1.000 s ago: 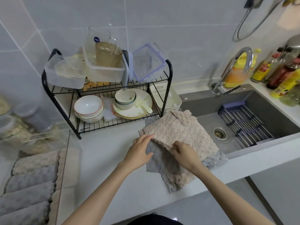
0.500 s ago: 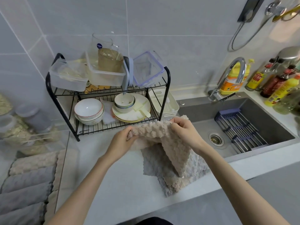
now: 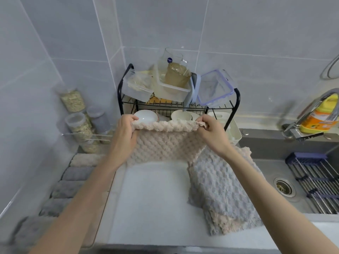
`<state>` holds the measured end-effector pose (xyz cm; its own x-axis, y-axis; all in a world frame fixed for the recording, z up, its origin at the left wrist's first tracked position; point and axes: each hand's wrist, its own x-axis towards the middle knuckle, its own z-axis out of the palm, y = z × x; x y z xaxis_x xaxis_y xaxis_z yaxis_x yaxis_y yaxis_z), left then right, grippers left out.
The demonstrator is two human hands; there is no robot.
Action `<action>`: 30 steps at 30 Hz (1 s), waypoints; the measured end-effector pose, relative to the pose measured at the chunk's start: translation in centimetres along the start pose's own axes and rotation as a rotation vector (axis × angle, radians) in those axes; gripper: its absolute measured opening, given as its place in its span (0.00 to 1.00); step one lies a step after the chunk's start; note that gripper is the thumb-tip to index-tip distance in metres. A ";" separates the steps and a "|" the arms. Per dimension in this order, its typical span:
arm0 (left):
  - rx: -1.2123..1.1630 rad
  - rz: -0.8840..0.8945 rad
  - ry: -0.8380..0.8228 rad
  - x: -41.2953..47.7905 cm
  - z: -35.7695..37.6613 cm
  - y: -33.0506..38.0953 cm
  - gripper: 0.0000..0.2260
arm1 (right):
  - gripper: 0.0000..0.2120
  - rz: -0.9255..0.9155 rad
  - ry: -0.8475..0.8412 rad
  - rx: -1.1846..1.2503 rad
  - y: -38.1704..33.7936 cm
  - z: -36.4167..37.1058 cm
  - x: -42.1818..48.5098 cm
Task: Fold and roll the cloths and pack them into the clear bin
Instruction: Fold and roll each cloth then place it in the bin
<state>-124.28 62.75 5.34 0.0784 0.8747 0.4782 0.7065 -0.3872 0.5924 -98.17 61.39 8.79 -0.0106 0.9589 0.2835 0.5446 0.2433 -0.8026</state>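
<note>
Left hand (image 3: pixel 123 136) and right hand (image 3: pixel 211 133) each pinch a top corner of the beige cloth (image 3: pixel 165 143), held spread above the table (image 3: pixel 152 198); folding step, next laying it flat.

The white counter (image 3: pixel 150 198) holds a black rack (image 3: pixel 236 99) at the back. Cloths (image 3: pixel 220 189) lie in front of the rack, to its right. Jars (image 3: pixel 77 123) and a clear bin (image 3: pixel 100 224) sit left of the rack.

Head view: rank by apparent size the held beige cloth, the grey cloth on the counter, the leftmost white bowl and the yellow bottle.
1. grey cloth
2. beige cloth
3. yellow bottle, partly behind the tap
4. white bowl, half hidden; last two unsure.
</note>
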 end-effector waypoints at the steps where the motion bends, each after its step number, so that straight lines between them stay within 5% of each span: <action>1: 0.048 0.021 0.024 -0.6 -0.1 -0.1 0.11 | 0.07 -0.005 -0.011 0.004 0.1 0.3 -0.3; 5: 0.200 0.087 -0.019 -4.5 0.5 -1.5 0.15 | 0.08 0.056 -0.155 -0.052 2.5 2.0 -2.3; 16: 0.222 -0.324 -0.870 -14.6 3.9 -2.8 0.08 | 0.10 0.397 -0.732 -0.347 10.7 5.1 -9.4; 22: 0.225 -0.441 -1.080 -16.3 4.2 -3.4 0.08 | 0.18 0.468 -0.983 -0.353 11.7 5.6 -11.1; 25: 0.217 -0.502 -1.177 -16.5 4.3 -3.3 0.11 | 0.08 0.506 -1.060 -0.320 11.9 5.9 -11.6; 30: 0.288 -0.618 -1.077 -16.1 3.9 -3.4 0.18 | 0.09 0.444 -0.907 -0.334 12.6 6.3 -10.4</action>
<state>-125.25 51.10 -6.94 0.1165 0.7315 -0.6719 0.9453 0.1259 0.3010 -96.47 55.41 -7.58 -0.3003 0.7354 -0.6074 0.8546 -0.0755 -0.5138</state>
